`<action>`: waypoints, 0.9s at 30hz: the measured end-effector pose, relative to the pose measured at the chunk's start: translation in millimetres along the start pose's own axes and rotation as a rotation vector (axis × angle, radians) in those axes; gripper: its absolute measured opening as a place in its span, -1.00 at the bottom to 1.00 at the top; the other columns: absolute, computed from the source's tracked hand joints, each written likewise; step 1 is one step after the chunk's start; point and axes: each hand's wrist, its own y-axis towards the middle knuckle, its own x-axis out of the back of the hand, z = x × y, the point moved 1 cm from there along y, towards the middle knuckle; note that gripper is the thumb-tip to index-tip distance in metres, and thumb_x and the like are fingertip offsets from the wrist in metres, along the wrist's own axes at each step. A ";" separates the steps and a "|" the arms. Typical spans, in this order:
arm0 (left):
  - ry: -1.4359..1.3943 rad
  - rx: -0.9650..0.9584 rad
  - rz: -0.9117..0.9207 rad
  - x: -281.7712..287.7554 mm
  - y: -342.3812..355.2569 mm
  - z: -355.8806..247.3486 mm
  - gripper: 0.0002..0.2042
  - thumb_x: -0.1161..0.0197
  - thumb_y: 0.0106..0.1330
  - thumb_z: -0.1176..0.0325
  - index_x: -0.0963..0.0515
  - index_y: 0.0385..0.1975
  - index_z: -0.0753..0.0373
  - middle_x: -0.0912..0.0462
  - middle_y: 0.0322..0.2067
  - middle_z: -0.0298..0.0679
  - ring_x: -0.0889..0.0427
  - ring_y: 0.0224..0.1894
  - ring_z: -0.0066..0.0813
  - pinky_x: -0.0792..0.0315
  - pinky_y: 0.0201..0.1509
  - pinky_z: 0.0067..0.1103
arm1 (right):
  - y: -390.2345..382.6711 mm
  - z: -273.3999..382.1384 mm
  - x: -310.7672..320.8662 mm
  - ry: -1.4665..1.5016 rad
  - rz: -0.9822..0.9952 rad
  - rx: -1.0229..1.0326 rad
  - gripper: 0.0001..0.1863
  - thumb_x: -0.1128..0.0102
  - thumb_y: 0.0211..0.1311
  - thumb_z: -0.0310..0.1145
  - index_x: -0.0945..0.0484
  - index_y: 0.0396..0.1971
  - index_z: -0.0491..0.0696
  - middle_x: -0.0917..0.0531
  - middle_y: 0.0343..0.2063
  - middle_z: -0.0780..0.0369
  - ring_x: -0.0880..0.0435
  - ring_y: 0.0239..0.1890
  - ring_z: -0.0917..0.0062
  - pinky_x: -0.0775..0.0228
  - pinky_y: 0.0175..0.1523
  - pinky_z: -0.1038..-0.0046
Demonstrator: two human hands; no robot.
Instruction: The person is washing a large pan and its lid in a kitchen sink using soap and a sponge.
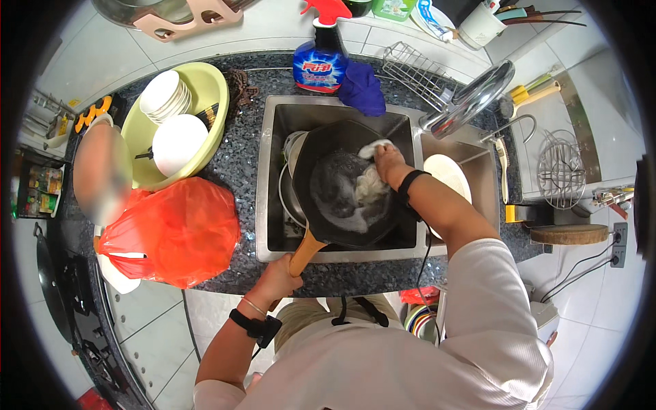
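A dark, deep pan [342, 139] is tilted over the left basin of the steel sink [264, 171], with suds and water inside it. My left hand [277, 279] is wrapped round its wooden handle [305, 251] at the sink's front edge. Inside the pan's right side, my right hand [390, 166] grips a whitish cloth [370, 186]; its fingers are partly hidden. Below the pan, other cookware shows only in part at the left of the basin. A white plate [447, 176] rests in the right basin, beside my right forearm.
Left on the counter are a green basin [217, 102] with white bowls [164, 96] and a red plastic bag [181, 232]. Behind the sink stand a spray bottle [320, 63], a blue cloth [362, 89] and a wire rack [413, 72]. The faucet [471, 99] arches over the sink's right side.
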 end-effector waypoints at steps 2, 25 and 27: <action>-0.011 0.004 0.010 -0.4 -0.8 -1.4 -0.63 -0.22 -0.06 0.52 -0.39 -0.18 0.37 -0.52 -0.53 -0.19 -0.55 -0.63 -0.48 -0.45 -0.59 -0.59 | -7.0 3.3 -17.6 -0.003 0.158 -0.001 -0.53 -0.12 0.08 -0.28 -0.45 0.02 -0.11 -0.19 0.22 0.15 -0.21 0.20 0.19 -0.22 0.16 0.26; 0.000 -0.003 0.006 4.1 -4.5 0.7 -0.65 -0.23 -0.05 0.50 -0.38 -0.22 0.42 -0.52 -0.51 -0.09 -0.56 -0.61 -0.41 -0.45 -0.56 -0.54 | 17.3 63.7 62.0 0.656 -0.179 0.243 -0.58 -0.15 0.07 -0.15 -0.49 -0.21 -0.19 -0.52 -0.17 -0.04 -0.47 -0.05 0.12 -0.33 0.02 0.25; 0.008 -0.006 -0.019 1.2 -4.0 0.6 -0.65 -0.23 -0.04 0.50 -0.37 -0.22 0.43 -0.53 -0.50 -0.05 -0.58 -0.57 -0.37 -0.47 -0.52 -0.52 | 33.5 32.7 33.7 0.570 -0.114 0.182 -0.57 -0.13 0.07 -0.13 -0.51 -0.19 -0.17 -0.52 -0.13 -0.02 -0.44 0.01 0.15 -0.31 0.06 0.27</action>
